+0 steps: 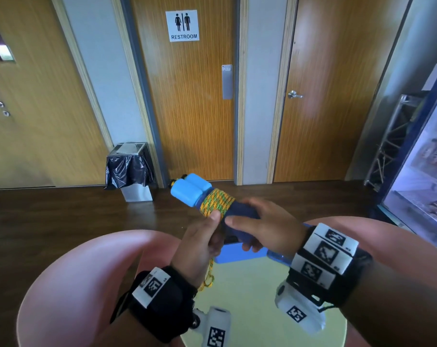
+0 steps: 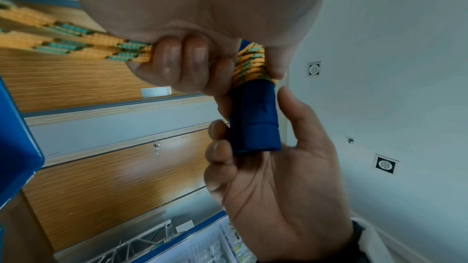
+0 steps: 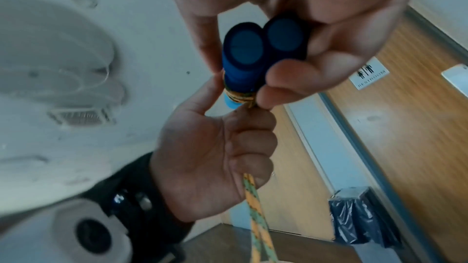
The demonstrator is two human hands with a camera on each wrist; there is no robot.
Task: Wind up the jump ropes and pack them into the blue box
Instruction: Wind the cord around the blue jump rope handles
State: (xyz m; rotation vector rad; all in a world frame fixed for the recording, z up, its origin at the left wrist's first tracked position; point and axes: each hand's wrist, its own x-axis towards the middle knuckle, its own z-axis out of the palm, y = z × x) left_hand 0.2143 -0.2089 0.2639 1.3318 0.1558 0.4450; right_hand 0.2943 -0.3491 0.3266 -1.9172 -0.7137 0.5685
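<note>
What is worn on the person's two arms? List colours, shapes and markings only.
Both hands are bare. The left wrist has a black strap with a white tag printed with a black square code, and a white rounded camera with another code tag. The right wrist has a wider black band with several white code tags in a row, and a white camera, also tagged. No sleeves show.

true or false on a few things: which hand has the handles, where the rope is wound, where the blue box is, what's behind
1. The right hand grips the two jump rope handles side by side. True.
2. The yellow-green rope is wound around the handles. True.
3. The left hand is empty. False: it holds the loose rope below the coils.
4. The wound rope already lies inside the blue box. False: it is held up above the box.
5. The door behind carries a restroom sign. True.
</note>
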